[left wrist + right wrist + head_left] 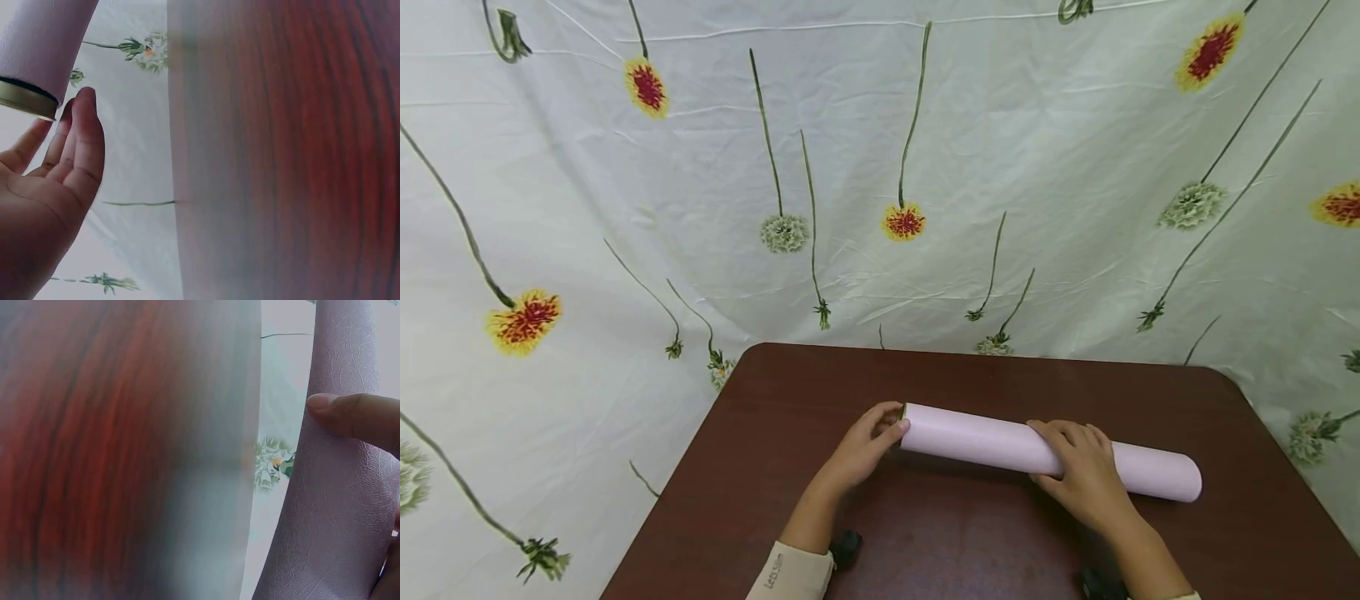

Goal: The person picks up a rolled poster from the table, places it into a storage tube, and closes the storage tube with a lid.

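Observation:
A long pale pink tube [977, 437] with a crinkled, leather-like surface lies nearly level over the table. Its left end shows a gold-coloured rim [28, 100] in the left wrist view. My left hand [861, 446] holds that end loosely, thumb on the near side and fingers on the far side. Over the tube's right half, my right hand [1086, 475] grips from above, its thumb [353, 415] pressed against the pink surface in the right wrist view. Most right fingers are hidden there behind the tube.
The dark reddish-brown table [955, 542] has rounded far corners. Behind and beside it hangs a pale cloth [850, 167] printed with flowers. Dark wrist straps [846, 550] show near both wrists.

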Demonstrator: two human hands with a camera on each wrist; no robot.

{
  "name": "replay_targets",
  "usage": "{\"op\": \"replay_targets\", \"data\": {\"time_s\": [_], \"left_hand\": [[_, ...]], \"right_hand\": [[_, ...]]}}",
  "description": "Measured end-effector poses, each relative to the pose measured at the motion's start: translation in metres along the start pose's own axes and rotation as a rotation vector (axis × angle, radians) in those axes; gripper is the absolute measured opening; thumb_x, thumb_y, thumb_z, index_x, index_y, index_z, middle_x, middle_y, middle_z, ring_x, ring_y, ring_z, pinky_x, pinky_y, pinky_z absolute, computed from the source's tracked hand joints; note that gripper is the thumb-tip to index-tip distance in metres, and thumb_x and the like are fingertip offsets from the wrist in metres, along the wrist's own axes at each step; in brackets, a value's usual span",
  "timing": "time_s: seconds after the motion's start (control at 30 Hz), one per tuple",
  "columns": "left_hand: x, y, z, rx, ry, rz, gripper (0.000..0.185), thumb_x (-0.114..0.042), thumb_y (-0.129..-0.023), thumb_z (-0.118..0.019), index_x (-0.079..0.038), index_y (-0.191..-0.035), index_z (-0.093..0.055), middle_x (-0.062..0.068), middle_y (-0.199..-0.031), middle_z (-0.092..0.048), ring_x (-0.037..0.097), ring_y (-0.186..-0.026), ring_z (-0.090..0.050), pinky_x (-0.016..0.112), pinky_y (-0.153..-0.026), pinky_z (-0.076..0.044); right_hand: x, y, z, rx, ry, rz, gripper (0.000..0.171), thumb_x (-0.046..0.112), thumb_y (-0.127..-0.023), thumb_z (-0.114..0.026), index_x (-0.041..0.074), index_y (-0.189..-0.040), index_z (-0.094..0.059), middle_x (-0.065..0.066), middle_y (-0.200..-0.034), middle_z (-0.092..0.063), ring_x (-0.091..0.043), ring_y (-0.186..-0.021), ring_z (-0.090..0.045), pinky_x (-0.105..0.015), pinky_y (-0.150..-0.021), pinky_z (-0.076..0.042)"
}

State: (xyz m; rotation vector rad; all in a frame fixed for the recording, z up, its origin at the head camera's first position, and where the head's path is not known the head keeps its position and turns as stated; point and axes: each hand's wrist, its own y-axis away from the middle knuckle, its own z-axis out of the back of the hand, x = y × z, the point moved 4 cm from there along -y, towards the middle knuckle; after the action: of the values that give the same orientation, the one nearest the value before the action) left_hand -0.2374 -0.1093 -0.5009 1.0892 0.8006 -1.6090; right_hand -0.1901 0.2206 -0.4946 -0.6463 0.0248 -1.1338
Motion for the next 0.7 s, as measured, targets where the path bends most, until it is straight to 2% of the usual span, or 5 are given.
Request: {"op": "replay_targets", "data": {"time_s": [0.17,0.37,0.43,0.57,0.7], "left_hand": [[-0.003,0.000,-0.004,-0.002,0.127,0.039,0.048,-0.041,-0.102,-0.056,-0.010,-0.137,-0.047,0.016,-0.131,-0.060,0.023,-0.112,-0.062,0.040,-0.093,-0.052],[-0.007,-0.003,-0.010,-0.014,0.247,0.028,0.050,-0.036,-0.105,-0.053,-0.006,-0.142,-0.040,0.021,-0.126,-0.059,0.020,-0.093,-0.062,0.051,-0.079,-0.058],[-0.005,-0.005,-0.012,-0.035,0.230,0.028,0.049,-0.039,-0.106,-0.050,-0.008,-0.143,-0.042,0.020,-0.124,-0.057,0.021,-0.089,-0.061,0.050,-0.075,-0.058],[-0.006,-0.005,-0.015,-0.095,0.177,0.067,0.040,-0.043,-0.107,-0.045,-0.013,-0.132,-0.051,0.020,-0.119,-0.057,0.022,-0.085,-0.059,0.045,-0.071,-0.057],[-0.006,-0.003,-0.015,-0.179,0.063,0.068,0.031,-0.039,-0.105,-0.043,-0.017,-0.124,-0.054,0.015,-0.119,-0.061,0.024,-0.094,-0.059,0.040,-0.080,-0.050]], "right_hand": [[0.003,-0.002,-0.002,0.001,-0.004,0.008,0.085,0.016,-0.060,-0.097,0.019,-0.137,-0.060,-0.009,-0.117,-0.063,-0.032,-0.115,-0.057,-0.065,-0.105,-0.029],[0.006,-0.004,-0.006,0.003,-0.011,0.011,0.086,0.016,-0.060,-0.097,0.019,-0.137,-0.059,-0.008,-0.118,-0.063,-0.032,-0.115,-0.057,-0.064,-0.105,-0.029],[0.007,-0.004,-0.007,0.001,-0.017,0.013,0.085,0.016,-0.060,-0.097,0.019,-0.137,-0.060,-0.008,-0.117,-0.064,-0.032,-0.115,-0.058,-0.064,-0.105,-0.028],[0.010,-0.006,-0.009,0.001,-0.024,0.014,0.085,0.016,-0.060,-0.097,0.019,-0.136,-0.060,-0.009,-0.117,-0.064,-0.032,-0.113,-0.058,-0.062,-0.105,-0.028],[0.014,-0.006,-0.011,0.001,-0.025,0.021,0.085,0.016,-0.060,-0.097,0.019,-0.136,-0.060,-0.008,-0.116,-0.064,-0.031,-0.113,-0.059,-0.062,-0.105,-0.028]]}}
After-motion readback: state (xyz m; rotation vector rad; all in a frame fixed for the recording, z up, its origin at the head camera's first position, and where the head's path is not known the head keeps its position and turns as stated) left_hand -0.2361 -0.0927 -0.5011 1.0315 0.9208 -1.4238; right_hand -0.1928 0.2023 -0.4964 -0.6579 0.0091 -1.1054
